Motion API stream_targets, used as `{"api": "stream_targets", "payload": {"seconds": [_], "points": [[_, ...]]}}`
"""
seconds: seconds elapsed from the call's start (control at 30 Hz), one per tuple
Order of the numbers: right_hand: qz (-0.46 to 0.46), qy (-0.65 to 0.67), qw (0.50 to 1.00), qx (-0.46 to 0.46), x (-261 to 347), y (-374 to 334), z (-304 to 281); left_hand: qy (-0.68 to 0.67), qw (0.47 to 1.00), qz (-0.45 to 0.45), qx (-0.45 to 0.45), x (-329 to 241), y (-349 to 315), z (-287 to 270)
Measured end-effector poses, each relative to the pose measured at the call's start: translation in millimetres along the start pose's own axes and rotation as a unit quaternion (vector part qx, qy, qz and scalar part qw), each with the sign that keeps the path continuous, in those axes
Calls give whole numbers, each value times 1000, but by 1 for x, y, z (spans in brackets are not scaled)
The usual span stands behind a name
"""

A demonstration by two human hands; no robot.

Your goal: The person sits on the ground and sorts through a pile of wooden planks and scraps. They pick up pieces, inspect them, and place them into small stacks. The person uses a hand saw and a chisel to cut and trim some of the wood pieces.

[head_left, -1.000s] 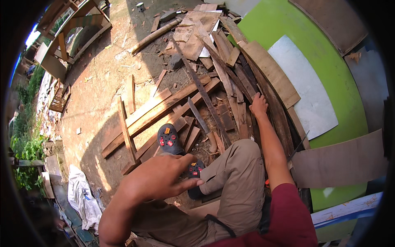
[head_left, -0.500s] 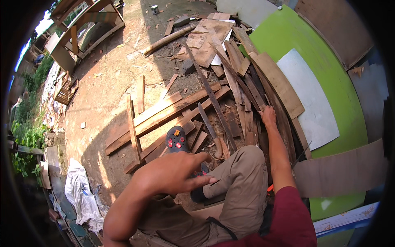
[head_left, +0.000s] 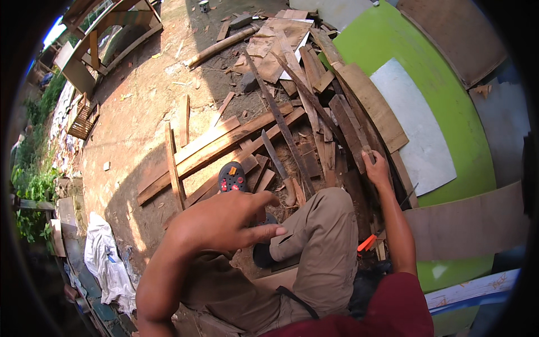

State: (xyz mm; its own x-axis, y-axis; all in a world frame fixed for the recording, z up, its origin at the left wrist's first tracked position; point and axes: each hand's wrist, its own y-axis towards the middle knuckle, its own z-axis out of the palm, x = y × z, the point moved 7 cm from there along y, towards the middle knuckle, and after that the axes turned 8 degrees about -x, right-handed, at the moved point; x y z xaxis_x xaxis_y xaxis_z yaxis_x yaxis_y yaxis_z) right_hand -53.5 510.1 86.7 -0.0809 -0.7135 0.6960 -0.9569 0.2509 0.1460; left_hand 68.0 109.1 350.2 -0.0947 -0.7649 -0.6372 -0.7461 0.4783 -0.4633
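Note:
My right hand (head_left: 378,169) grips the near end of a dark brown wooden board (head_left: 348,129), thumb on one side, with the board's far end tilted up over the scrap pile. My left hand (head_left: 224,218) hangs over my lap, its thumb and forefinger stretched out and apart, holding nothing. Beyond it, a machete (head_left: 272,153) with a wooden handle lies among short wood pieces in front of my bent knee. A tool with an orange handle (head_left: 368,243) rests beside my right thigh, partly hidden.
Long planks (head_left: 219,151) lie crosswise ahead of my clog (head_left: 231,177). A long thin dark strip (head_left: 281,121) crosses them. Green sheeting (head_left: 438,101) with a white panel (head_left: 418,135) borders the right. A white sack (head_left: 106,261) lies at left.
My right hand has drawn the dark board nearer and lifted it off the pile. The orange handle has come more into view. My left hand keeps nearly the same pose.

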Motion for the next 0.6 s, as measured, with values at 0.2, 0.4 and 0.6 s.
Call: {"api": "stream_targets", "payload": {"seconds": [0.2, 0.4, 0.6], "points": [[-56, -167, 981, -87, -42, -72, -22, 7, 1000, -9, 14, 1, 0, 3], [-112, -96, 983, -109, 33, -60, 15, -9, 999, 6, 34, -7, 2, 5], [-80, 98, 988, -92, 77, 27, 98, 17, 1000, -11, 15, -8, 1, -6]]}}
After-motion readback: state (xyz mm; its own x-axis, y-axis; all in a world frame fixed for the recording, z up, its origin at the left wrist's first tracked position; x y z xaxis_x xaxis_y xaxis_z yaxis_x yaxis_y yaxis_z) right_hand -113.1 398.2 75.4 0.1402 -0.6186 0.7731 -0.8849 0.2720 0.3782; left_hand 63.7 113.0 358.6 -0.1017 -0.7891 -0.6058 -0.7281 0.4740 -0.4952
